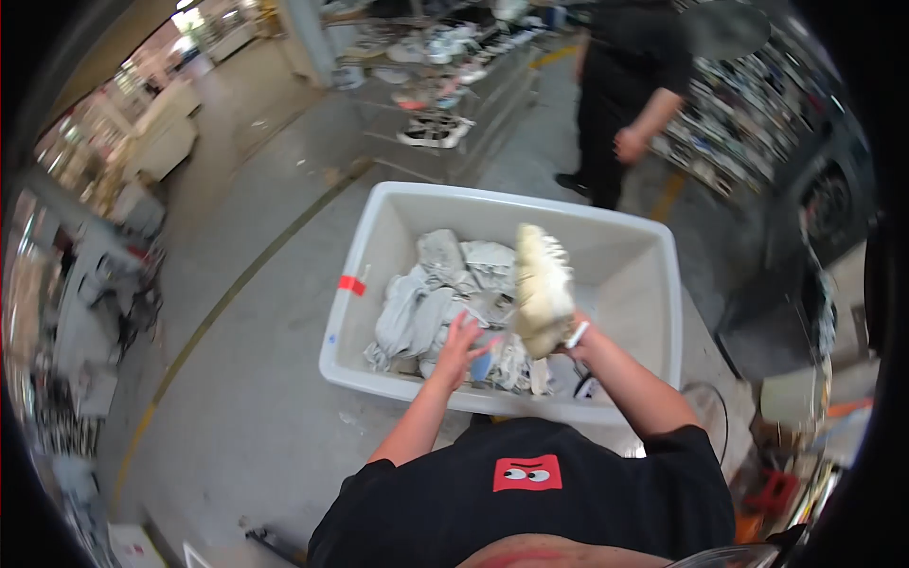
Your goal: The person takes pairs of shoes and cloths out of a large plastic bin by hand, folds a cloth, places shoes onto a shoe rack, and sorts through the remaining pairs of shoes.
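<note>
A cream shoe [543,289] with a thick, ridged sole is held up over the large white plastic bin [630,220]. My right hand [575,339] grips it at its lower end, and most of the fingers are hidden behind it. My left hand [461,348] hovers above the bin's left half with its fingers spread and nothing in them. Beneath it lie crumpled pale grey pieces [414,308] that look like cloth or shoe uppers. A small blue item [483,364] lies close to that hand, too blurred to name.
Beyond the bin stands a person [620,104] in dark clothes. A rack of shoes and shoe parts [440,90] is at the back, with another packed rack [739,118] on the right. Dark machinery [781,312] stands right of the bin. A yellow line [227,289] curves across the floor.
</note>
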Motion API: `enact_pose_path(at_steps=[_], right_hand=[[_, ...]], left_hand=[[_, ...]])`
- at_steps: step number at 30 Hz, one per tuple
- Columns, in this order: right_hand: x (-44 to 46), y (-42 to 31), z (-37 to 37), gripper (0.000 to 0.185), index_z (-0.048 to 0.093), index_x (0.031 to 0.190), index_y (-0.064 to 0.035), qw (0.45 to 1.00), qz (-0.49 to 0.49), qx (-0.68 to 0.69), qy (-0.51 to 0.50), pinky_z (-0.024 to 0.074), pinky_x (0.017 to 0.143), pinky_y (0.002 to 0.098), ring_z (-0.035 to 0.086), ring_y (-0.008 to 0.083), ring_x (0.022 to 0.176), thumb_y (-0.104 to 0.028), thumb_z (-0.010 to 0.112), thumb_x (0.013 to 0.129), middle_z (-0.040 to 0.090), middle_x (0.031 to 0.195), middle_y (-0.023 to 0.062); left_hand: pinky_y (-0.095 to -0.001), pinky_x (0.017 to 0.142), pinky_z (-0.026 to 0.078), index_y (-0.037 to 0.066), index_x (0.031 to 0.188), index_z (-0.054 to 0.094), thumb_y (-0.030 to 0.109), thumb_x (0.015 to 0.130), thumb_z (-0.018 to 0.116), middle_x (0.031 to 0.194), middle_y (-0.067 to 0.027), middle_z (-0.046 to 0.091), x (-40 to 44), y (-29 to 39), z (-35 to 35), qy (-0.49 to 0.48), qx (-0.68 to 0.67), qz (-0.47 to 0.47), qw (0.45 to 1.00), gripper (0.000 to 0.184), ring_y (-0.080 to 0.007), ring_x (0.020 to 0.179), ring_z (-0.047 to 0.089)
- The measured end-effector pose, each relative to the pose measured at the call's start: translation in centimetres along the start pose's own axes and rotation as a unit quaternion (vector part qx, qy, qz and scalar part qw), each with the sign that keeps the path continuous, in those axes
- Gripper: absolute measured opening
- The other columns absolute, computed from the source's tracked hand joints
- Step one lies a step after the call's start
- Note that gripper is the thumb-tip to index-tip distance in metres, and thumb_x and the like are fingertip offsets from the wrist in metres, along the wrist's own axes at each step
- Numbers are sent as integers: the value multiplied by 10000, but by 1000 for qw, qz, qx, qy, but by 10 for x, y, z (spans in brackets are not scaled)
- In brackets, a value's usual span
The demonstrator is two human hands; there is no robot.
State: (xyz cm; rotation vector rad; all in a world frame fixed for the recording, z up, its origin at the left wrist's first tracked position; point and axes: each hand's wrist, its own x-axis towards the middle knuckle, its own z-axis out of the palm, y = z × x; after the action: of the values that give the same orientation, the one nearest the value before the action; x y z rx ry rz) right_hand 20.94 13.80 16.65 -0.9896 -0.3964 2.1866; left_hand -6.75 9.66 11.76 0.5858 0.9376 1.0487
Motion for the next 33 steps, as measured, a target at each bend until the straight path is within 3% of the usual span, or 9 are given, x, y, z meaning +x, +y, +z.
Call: enact_pose_path(at_steps=[3, 15, 18, 19, 20, 25, 26, 29, 33], right_hand=[[22, -57, -28, 511, 648, 1285, -167, 1000, 8, 26, -6, 527, 967, 572, 680, 274, 1123, -553, 518, 978, 699, 1238, 75], [66, -299, -116, 562, 654, 1260, -173, 986, -124, 91, 63, 567, 887, 514, 682, 267, 1065, -599, 637, 892, 690, 1221, 49], [60, -330, -130, 592, 638, 1272, -129, 989, -135, 46, 40, 582, 903, 486, 681, 295, 1068, -572, 663, 881, 684, 1220, 80], [52, -333, -123, 572, 638, 1265, -123, 982, -137, 59, 112, 576, 911, 506, 672, 298, 1084, -550, 659, 885, 677, 1234, 81], [54, -343, -131, 565, 631, 1269, -116, 977, -137, 61, 153, 557, 940, 523, 659, 308, 1107, -537, 650, 893, 667, 1252, 90], [47, -342, -111, 536, 560, 1362, -101, 944, -191, 14, 269, 387, 1111, 661, 564, 384, 1269, -452, 569, 958, 585, 1386, 152], [62, -355, -139, 469, 604, 1306, -79, 941, -197, 14, 276, 456, 1068, 550, 595, 307, 1224, -402, 587, 967, 625, 1336, 135], [73, -406, -176, 550, 670, 1227, -135, 959, 39, 276, 47, 499, 959, 508, 638, 273, 1133, -542, 631, 860, 690, 1224, 66], [79, -366, -150, 691, 537, 1396, -121, 946, -271, 107, 145, 476, 1043, 409, 626, 305, 1165, -602, 557, 900, 631, 1329, 82]], left_hand=[[-451, 984, 477, 158, 1530, 363, 358, 973, 618, 1424, -109, 499, 7, -52, -52, 79, 106, -39, 990, 645, -232, 1258, 517], [-350, 540, 470, 23, 1102, 709, 305, 930, 634, 855, -79, 668, -70, -188, -166, 346, 237, -191, 887, 338, -165, 673, 594], [-502, 1061, 415, -32, 1219, 633, 454, 1047, 415, 1254, -286, 629, -76, -239, -209, 314, 372, -140, 862, 560, -443, 1216, 560], [-497, 1049, 425, -30, 1249, 619, 422, 1051, 414, 1269, -284, 618, -77, -243, -218, 299, 401, -162, 850, 535, -435, 1210, 562], [-346, 625, 456, 77, 990, 628, 343, 1005, 508, 814, -44, 602, -71, -277, -238, 361, 364, -32, 858, 292, -167, 697, 534], [-356, 985, 486, -17, 1169, 663, 223, 965, 641, 1135, -135, 703, -57, -205, -170, 420, 253, -39, 871, 316, -216, 1097, 638], [-359, 990, 487, -12, 1173, 667, 212, 956, 650, 1144, -134, 704, -50, -197, -164, 423, 282, -26, 861, 312, -226, 1097, 645], [-379, 979, 499, -6, 1144, 686, 204, 918, 673, 1145, -158, 711, -24, -186, -176, 411, 453, 32, 791, 309, -270, 1085, 668], [-401, 954, 512, -5, 1096, 706, 220, 870, 684, 1057, -206, 732, 22, -169, -198, 388, 570, 40, 723, 320, -355, 1040, 689]])
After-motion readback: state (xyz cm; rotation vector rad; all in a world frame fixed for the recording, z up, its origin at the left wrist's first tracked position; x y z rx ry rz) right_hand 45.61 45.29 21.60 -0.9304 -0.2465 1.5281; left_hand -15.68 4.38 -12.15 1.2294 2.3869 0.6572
